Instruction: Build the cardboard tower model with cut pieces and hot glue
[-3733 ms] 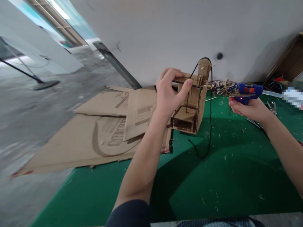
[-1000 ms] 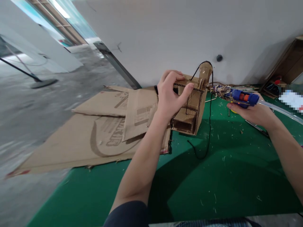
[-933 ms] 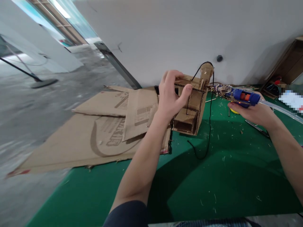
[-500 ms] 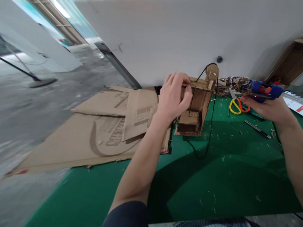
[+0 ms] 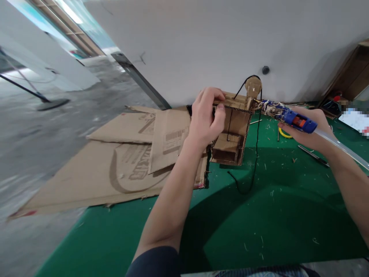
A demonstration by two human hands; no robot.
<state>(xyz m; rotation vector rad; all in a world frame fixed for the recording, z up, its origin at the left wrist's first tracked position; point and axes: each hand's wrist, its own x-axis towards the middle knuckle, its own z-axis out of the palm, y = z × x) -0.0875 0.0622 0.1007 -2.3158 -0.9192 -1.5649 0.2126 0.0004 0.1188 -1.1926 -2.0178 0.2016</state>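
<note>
My left hand (image 5: 206,117) is closed on the top left of a small upright cardboard model (image 5: 241,122), thumb in front and fingers over the top. A round cardboard wheel (image 5: 253,86) stands on the model's top right, and a black string (image 5: 257,154) runs over it. One end of the string drops to a small open cardboard box (image 5: 226,143) inside the model; the other trails onto the table. My right hand (image 5: 317,132) grips a blue glue gun (image 5: 284,115) matted with dried strands. Its nozzle is at the wheel's base; whether it touches cannot be told.
Flat cardboard sheets (image 5: 129,161) lie on the left and overhang the green table (image 5: 259,219). Right of the model are a craft knife (image 5: 313,155) and yellow-handled scissors (image 5: 285,133), partly hidden. A white wall (image 5: 187,50) rises behind; a cardboard box (image 5: 350,73) stands far right.
My right hand has brought the glue gun left, its nozzle now at the wheel's base and a clear glue stick showing behind it. My left hand keeps its hold on the model.
</note>
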